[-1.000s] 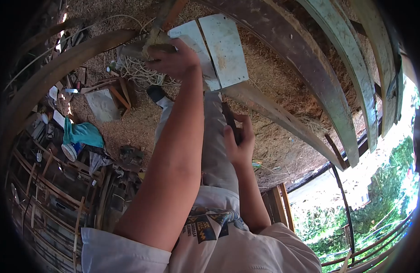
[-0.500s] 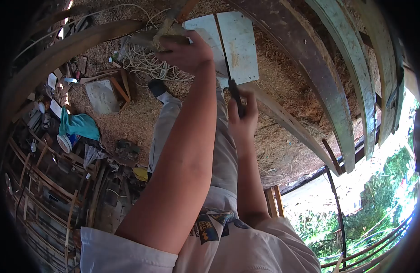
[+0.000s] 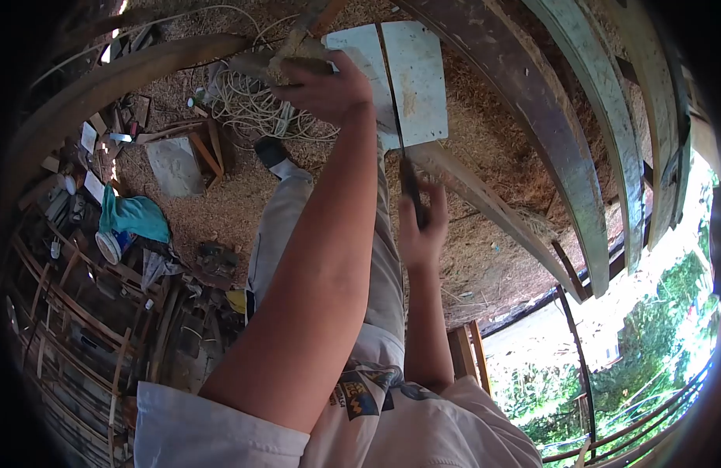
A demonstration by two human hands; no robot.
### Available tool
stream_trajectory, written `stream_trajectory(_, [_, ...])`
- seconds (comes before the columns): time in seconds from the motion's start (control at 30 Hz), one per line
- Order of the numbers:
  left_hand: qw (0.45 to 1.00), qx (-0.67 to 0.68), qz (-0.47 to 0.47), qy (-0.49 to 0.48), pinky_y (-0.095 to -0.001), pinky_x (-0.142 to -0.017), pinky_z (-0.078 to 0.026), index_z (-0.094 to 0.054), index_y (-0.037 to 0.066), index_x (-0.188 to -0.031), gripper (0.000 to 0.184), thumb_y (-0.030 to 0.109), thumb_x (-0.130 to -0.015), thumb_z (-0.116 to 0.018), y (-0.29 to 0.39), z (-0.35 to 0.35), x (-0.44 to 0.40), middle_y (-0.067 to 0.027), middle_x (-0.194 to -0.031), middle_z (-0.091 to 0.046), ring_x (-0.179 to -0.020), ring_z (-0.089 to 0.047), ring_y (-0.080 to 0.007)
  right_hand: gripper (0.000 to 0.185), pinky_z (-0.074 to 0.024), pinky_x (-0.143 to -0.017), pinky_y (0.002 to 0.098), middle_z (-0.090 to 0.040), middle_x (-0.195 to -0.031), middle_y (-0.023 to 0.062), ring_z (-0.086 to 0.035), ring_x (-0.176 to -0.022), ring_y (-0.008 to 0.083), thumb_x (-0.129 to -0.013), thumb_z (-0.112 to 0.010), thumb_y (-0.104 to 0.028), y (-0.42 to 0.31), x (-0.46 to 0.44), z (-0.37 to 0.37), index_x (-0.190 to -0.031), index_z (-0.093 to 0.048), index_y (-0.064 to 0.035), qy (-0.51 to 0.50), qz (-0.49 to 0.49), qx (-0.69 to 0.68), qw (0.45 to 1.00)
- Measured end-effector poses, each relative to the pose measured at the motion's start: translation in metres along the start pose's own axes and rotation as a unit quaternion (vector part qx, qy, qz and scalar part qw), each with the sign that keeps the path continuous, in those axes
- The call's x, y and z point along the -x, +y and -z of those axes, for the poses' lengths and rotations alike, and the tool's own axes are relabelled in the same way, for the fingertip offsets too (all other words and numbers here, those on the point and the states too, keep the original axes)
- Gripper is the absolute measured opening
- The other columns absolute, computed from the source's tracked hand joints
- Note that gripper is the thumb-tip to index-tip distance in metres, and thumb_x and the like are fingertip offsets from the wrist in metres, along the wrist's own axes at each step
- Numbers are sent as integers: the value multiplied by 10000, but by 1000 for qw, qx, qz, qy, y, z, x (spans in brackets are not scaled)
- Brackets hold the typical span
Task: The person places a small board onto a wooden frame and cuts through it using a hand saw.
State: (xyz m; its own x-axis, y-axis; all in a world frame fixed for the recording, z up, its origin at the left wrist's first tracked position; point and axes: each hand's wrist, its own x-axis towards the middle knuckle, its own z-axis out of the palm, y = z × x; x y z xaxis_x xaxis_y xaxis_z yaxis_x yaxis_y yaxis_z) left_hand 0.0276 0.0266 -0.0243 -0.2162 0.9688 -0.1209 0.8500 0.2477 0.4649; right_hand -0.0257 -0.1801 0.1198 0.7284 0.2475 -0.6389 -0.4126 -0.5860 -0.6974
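My left hand is at the upper middle, its fingers wrapped round a rough piece of wood beside a curved timber. My right hand grips the dark handle of a long, thin tool, whose narrow blade points up over a pale board. The blade lies along a dark gap or line that runs down the board; whether it touches the board I cannot tell. The board sits just right of my left hand.
Curved timber ribs arch across the right. A coil of cord lies on the shavings-covered ground, left of my hand. Further left are a wooden frame with a pale panel, a teal cloth and a white container.
My right hand with the tool first moved up, then came back down and slightly right. My left hand has shifted a little right in view, still on the wood, as the view moved.
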Motion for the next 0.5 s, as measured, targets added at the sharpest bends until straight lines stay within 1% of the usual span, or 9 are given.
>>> stream_trajectory(0.1, [1000,-1,-8,13,-606,-980,-547,-254,-19,-1578,803,502,-1016,-492,0,-1,-1,-435,-1491,-234,-1247,-509,-587,268,-334,-505,255,-537,-641,-35,-475,-563,30,-980,-678,-137,14,27,20,-1210,-595,-26,-16,36,-31,999])
stream_trajectory(0.13, [1000,1,-6,14,-606,-980,-547,-254,-19,-1578,803,502,-1016,-492,-1,-5,-1,-435,-1491,-234,-1247,-509,-587,268,-334,-505,255,-537,-641,-35,-475,-563,30,-980,-678,-137,13,14,14,-1210,-595,-26,-17,38,-29,999])
stream_trajectory(0.2, [999,-39,-8,27,-578,-934,-600,-249,9,-1598,842,471,-966,-558,-6,-8,-2,-413,-1577,-178,-1258,-530,-546,263,-316,-498,252,-515,-627,-53,-463,-556,25,-978,-683,-134,16,-25,-10,-1206,-604,-31,-2,50,23,998])
stream_trajectory(0.23, [999,-39,-7,31,-578,-934,-600,-249,9,-1598,842,471,-966,-558,-7,-8,-3,-413,-1577,-178,-1258,-530,-546,262,-315,-494,253,-523,-636,-50,-464,-558,24,-976,-683,-134,5,-36,-20,-1209,-612,-37,-2,26,-49,998])
stream_trajectory(0.27, [999,-37,-7,31,-574,-940,-599,-248,7,-1598,845,467,-963,-565,-7,-8,-4,-411,-1577,-178,-1258,-529,-544,262,-315,-494,253,-523,-636,-50,-464,-558,24,-976,-683,-134,8,-32,-19,-1209,-612,-37,-4,27,-51,998])
stream_trajectory(0.33, [999,-40,-9,22,-570,-946,-599,-247,6,-1599,849,463,-961,-571,-9,-4,5,-410,-1577,-179,-1259,-528,-541,256,-317,-492,252,-547,-655,-37,-469,-555,26,-980,-660,-124,16,-5,-2,-1214,-612,-33,3,32,-16,999])
stream_trajectory(0.4, [999,-33,2,24,-565,-955,-598,-248,18,-1604,848,478,-965,-563,-5,-9,-1,-407,-1574,-186,-1273,-523,-544,255,-324,-493,251,-551,-669,-33,-468,-548,26,-977,-640,-104,20,17,10,-1219,-613,-26,11,44,-27,999])
stream_trajectory(0.47, [999,-32,5,24,-569,-963,-594,-245,27,-1607,845,478,-966,-561,-5,-8,0,-407,-1573,-186,-1283,-517,-550,262,-348,-506,248,-577,-762,-27,-488,-579,27,-999,-650,-138,32,19,18,-1237,-600,-39,-7,125,38,991])
stream_trajectory(0.5, [999,-28,3,25,-574,-970,-590,-242,37,-1611,841,478,-968,-558,-4,-8,-1,-407,-1573,-186,-1294,-512,-556,261,-328,-503,246,-567,-739,-38,-475,-574,25,-1003,-653,-151,27,4,11,-1234,-594,-46,-15,80,40,996])
